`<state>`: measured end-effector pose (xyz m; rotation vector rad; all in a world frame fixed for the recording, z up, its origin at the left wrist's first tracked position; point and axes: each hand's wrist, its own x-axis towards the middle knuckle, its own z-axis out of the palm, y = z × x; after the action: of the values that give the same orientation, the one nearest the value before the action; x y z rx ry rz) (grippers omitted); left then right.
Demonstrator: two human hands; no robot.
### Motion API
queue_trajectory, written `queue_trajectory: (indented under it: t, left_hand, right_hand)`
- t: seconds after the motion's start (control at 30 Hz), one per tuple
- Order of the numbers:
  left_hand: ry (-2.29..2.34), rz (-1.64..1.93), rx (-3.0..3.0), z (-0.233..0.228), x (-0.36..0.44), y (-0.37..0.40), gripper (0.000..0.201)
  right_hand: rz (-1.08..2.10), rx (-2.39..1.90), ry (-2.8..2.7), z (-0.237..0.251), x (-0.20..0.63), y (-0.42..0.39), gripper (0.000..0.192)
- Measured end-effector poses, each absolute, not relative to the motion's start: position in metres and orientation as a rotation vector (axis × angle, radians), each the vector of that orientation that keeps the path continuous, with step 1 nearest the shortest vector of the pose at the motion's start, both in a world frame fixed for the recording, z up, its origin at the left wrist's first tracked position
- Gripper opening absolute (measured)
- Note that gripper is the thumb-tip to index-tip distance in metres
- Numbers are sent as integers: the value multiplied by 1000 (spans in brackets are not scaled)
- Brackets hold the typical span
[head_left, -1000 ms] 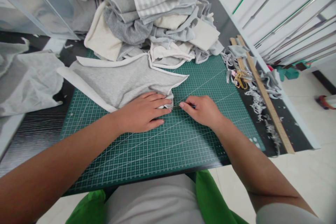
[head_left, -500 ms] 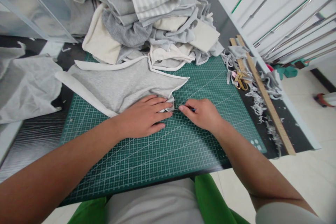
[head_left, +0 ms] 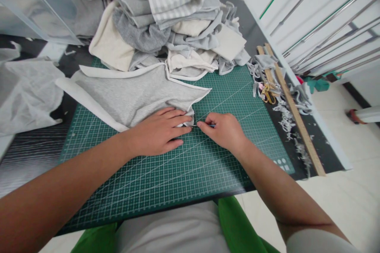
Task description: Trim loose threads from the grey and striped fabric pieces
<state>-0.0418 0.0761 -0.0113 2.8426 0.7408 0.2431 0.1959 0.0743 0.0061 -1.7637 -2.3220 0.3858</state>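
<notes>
A grey fabric piece (head_left: 139, 93) with white trim lies spread on the green cutting mat (head_left: 184, 170). My left hand (head_left: 158, 132) lies flat on its near corner, fingers together, pressing it down. My right hand (head_left: 222, 130) is closed around a thin tool (head_left: 204, 125) with a blue handle. The tool's metal tip points left and meets the fabric's corner just off my left fingertips. Most of the tool is hidden inside my fist.
A tall heap of grey, cream and striped fabric (head_left: 169, 16) stands at the back of the mat. On the right lie a wooden ruler (head_left: 293, 106), gold scissors (head_left: 267, 91) and several fabric scraps (head_left: 289, 120). White cloth (head_left: 26, 91) lies at the left.
My right hand has slid a little to the left, closer to the fabric corner and my left fingertips. My left hand still presses the fabric in the same spot.
</notes>
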Motion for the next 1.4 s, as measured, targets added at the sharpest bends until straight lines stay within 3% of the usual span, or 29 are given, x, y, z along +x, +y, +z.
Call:
queue_trajectory:
  t: [1.4]
  left_hand:
    - [733,288,2855,-11,-42,75,42]
  right_hand:
    - [369,-1726,-2304,0,189,72,35]
